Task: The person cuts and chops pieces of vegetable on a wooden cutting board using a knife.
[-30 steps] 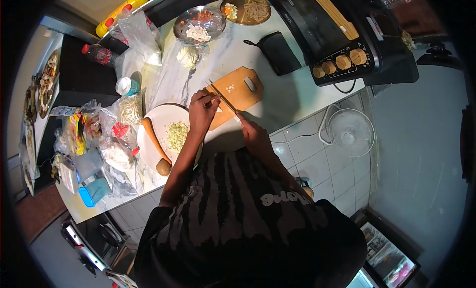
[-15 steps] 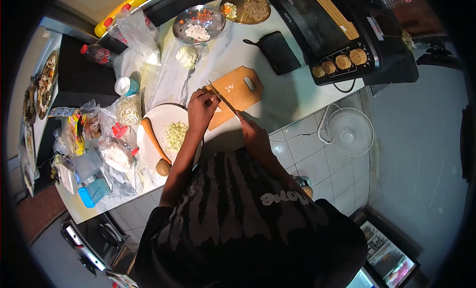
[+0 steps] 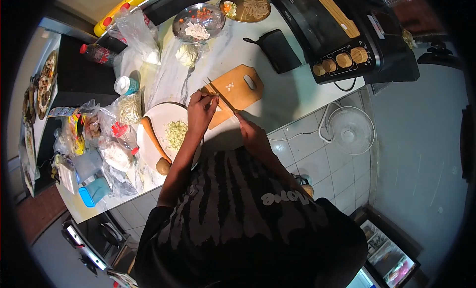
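My right hand (image 3: 251,133) is wrapped round the handle of a knife (image 3: 222,99), whose blade slants up and left over a wooden cutting board (image 3: 239,100). Close beside the blade, my left hand (image 3: 201,109) is closed with its fingertips down on the board; whatever sits under them is too small and hidden to name. A few small white pieces (image 3: 229,86) lie on the board past the blade. Left of my left forearm, a large white plate (image 3: 148,146) holds a heap of chopped pale-green bits (image 3: 176,135), a carrot (image 3: 154,139) and a round brown item (image 3: 162,166).
Behind the board stand a steel plate (image 3: 216,32) of cut food, another metal plate (image 3: 238,15), a cabbage piece (image 3: 187,55) and a black pouch (image 3: 279,52). An oven with wooden knobs (image 3: 343,59) is at right. Bags, bottles and a blue container (image 3: 94,193) crowd the left.
Both hands have barely moved. The knife blade and the left fingers have shifted very slightly on the board.
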A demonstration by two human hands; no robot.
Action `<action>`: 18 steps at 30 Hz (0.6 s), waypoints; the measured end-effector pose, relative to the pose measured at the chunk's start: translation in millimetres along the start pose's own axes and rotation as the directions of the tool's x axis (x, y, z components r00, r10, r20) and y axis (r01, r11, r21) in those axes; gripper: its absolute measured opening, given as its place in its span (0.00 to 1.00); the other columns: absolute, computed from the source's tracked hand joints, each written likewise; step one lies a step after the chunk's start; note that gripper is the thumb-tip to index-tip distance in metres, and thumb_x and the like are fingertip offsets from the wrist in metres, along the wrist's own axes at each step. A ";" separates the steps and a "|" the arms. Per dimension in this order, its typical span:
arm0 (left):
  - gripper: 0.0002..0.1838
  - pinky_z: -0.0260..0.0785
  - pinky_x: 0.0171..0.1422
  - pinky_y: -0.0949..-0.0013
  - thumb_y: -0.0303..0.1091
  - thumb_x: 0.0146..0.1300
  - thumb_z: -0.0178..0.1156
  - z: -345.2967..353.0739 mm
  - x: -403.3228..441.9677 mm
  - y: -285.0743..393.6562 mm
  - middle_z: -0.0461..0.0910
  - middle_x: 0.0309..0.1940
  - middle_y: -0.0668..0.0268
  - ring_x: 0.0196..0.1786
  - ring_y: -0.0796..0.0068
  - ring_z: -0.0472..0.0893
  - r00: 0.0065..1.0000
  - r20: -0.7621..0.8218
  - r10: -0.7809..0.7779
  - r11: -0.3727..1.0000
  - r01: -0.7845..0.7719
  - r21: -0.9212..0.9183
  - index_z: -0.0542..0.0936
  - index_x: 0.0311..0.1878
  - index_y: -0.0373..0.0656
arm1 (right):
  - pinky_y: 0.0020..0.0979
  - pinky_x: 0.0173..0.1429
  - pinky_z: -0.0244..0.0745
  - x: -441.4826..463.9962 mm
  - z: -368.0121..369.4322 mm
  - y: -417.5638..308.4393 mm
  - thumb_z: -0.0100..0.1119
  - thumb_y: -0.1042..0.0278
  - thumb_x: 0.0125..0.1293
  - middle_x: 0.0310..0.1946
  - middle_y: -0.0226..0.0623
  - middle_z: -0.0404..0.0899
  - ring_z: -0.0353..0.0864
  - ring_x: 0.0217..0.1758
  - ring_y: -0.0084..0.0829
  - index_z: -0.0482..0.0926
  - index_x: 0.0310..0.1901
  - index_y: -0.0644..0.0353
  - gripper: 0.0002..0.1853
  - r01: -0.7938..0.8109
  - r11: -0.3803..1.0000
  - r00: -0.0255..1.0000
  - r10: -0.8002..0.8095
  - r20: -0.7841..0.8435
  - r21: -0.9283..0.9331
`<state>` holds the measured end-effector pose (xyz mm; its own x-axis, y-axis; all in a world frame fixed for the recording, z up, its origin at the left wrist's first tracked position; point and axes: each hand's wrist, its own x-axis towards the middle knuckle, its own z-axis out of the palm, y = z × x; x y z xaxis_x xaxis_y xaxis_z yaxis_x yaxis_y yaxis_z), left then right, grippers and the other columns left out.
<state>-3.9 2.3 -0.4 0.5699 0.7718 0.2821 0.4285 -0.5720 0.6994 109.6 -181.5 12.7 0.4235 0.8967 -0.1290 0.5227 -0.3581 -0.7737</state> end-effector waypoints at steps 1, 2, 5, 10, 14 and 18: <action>0.08 0.74 0.48 0.58 0.31 0.59 0.70 0.1 -1.4 -0.5 0.78 0.36 0.57 0.44 0.57 0.78 1.000 0.000 0.017 1.000 -0.017 -0.012 0.88 0.39 0.38 | 0.43 0.57 0.78 -0.2 0.7 0.8 0.45 0.65 0.77 0.56 0.52 0.80 0.81 0.55 0.52 0.72 0.69 0.54 0.22 -0.002 1.000 1.000 0.002 0.001 -0.001; 0.08 0.74 0.48 0.58 0.31 0.59 0.70 -0.3 -2.8 -1.2 0.78 0.36 0.57 0.44 0.57 0.78 1.000 0.001 0.016 1.000 -0.016 -0.014 0.88 0.39 0.38 | 0.47 0.54 0.79 -0.3 1.5 1.3 0.46 0.67 0.75 0.51 0.55 0.80 0.82 0.51 0.55 0.71 0.70 0.52 0.23 0.046 0.999 0.999 -0.046 -0.029 0.018; 0.08 0.73 0.49 0.58 0.31 0.59 0.69 -3.5 -2.7 0.8 0.78 0.39 0.57 0.45 0.57 0.77 0.996 0.036 0.082 0.995 -0.084 0.045 0.88 0.39 0.38 | 0.51 0.51 0.80 0.7 -1.8 -2.1 0.47 0.68 0.73 0.47 0.56 0.81 0.83 0.47 0.58 0.70 0.71 0.51 0.24 0.068 0.998 0.997 -0.068 -0.041 0.013; 0.08 0.73 0.50 0.57 0.31 0.59 0.68 -4.0 -1.9 2.6 0.78 0.39 0.57 0.45 0.56 0.77 0.996 0.032 0.086 0.995 -0.087 0.037 0.87 0.39 0.39 | 0.45 0.53 0.79 1.9 -4.3 -6.2 0.47 0.68 0.75 0.49 0.53 0.82 0.83 0.49 0.54 0.72 0.69 0.49 0.22 -0.032 0.998 0.999 0.033 0.012 -0.046; 0.07 0.73 0.49 0.57 0.31 0.59 0.68 -2.4 -0.2 2.5 0.78 0.37 0.57 0.43 0.56 0.77 0.997 0.026 0.072 0.996 -0.073 0.046 0.87 0.39 0.39 | 0.47 0.47 0.80 1.9 -1.2 -4.4 0.48 0.69 0.73 0.42 0.52 0.82 0.83 0.42 0.54 0.72 0.69 0.48 0.23 0.046 0.997 0.995 -0.051 -0.080 -0.062; 0.06 0.73 0.47 0.57 0.30 0.58 0.68 -5.9 5.7 9.5 0.78 0.34 0.56 0.41 0.55 0.79 0.996 0.065 -0.063 0.998 0.064 -0.012 0.87 0.38 0.40 | 0.47 0.43 0.79 0.6 -4.3 -5.0 0.48 0.69 0.74 0.37 0.51 0.81 0.83 0.39 0.53 0.74 0.68 0.49 0.22 -0.059 0.978 0.998 0.053 -0.037 -0.201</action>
<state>-0.7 2.8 11.7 0.5860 0.7868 0.1940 0.4557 -0.5180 0.7239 110.4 -180.3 19.1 0.4773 0.8663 -0.1470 0.6349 -0.4557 -0.6239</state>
